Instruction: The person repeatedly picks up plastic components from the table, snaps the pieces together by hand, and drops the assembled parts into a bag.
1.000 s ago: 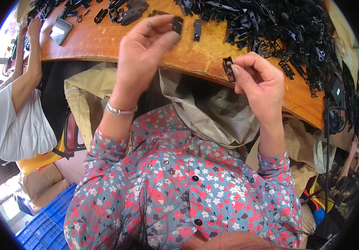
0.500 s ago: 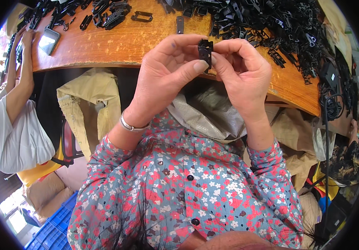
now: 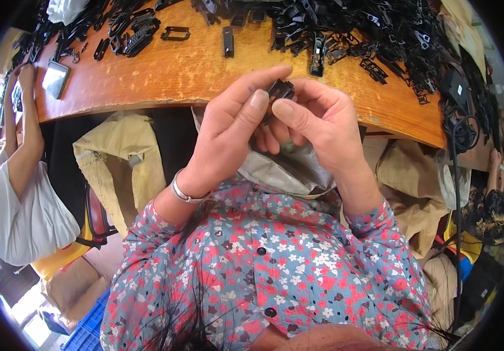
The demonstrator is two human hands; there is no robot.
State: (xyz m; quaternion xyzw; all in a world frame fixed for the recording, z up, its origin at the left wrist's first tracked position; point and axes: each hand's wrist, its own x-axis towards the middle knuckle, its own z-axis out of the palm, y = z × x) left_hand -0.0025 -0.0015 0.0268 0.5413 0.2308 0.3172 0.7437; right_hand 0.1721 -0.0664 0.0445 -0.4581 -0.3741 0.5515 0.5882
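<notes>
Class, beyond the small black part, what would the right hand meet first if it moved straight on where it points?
Likely the left hand, on the other side of the black part; depth is unclear.

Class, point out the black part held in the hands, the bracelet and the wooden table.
Black part (image 3: 282, 89): head view, its uncovered upper end.
Bracelet (image 3: 183, 195): head view, the metal band.
Wooden table (image 3: 170, 73): head view, bare tabletop.

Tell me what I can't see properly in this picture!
Head view: much of the small black part, covered by the left hand and right hand.
Head view: some of the pale sack, blocked by those hands.
Head view: the rest of the blue crate, cut off by the lower edge.
Head view: many pieces in the dark pile, overlapping and too small.
</notes>
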